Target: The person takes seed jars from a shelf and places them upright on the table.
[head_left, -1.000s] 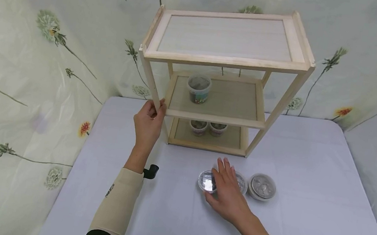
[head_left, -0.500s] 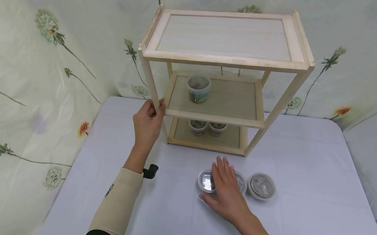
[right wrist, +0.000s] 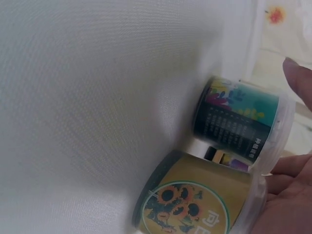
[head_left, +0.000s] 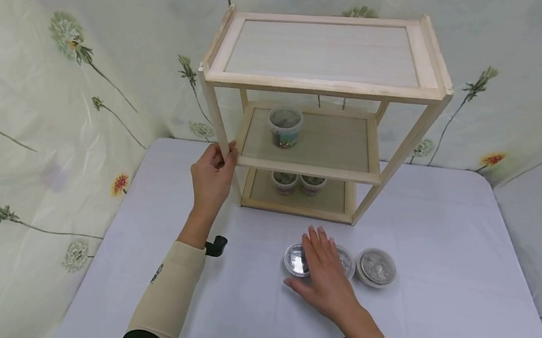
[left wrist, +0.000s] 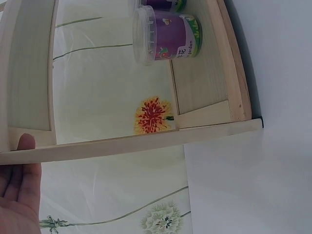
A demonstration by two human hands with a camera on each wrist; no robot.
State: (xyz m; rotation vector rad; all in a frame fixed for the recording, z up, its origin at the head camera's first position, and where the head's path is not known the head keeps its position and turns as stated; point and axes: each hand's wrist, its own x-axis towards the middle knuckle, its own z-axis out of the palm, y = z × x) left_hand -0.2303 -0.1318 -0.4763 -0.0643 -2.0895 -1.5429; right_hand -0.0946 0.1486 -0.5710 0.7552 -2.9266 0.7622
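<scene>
My left hand (head_left: pixel 213 179) grips the front left post of a three-tier wooden shelf (head_left: pixel 308 170) at middle-tier height. In the left wrist view, its fingers meet the post (left wrist: pixel 122 145) at lower left. Palm down with straight fingers, my right hand (head_left: pixel 325 280) lies over lidded plastic tubs on the table. One clear-lidded tub (head_left: pixel 295 259) shows left of the fingers, and a second tub (head_left: pixel 348 263) is partly hidden beneath the hand. The right wrist view reveals a teal label tub (right wrist: pixel 239 119) and a yellow sunflower-label tub (right wrist: pixel 195 200); the thumb stands apart from them.
A third tub (head_left: pixel 377 267) stands at the right of the row. On the shelf's middle tier sits a tub (head_left: pixel 285 128); two more tubs (head_left: pixel 284 183) share the bottom tier. A white cloth covers the table (head_left: pixel 448 258), with a flower-patterned backdrop (head_left: pixel 78 168) around it.
The right hand has shifted slightly left over the tubs, and its thumb has spread away from the left tub. The left hand keeps its grip on the post.
</scene>
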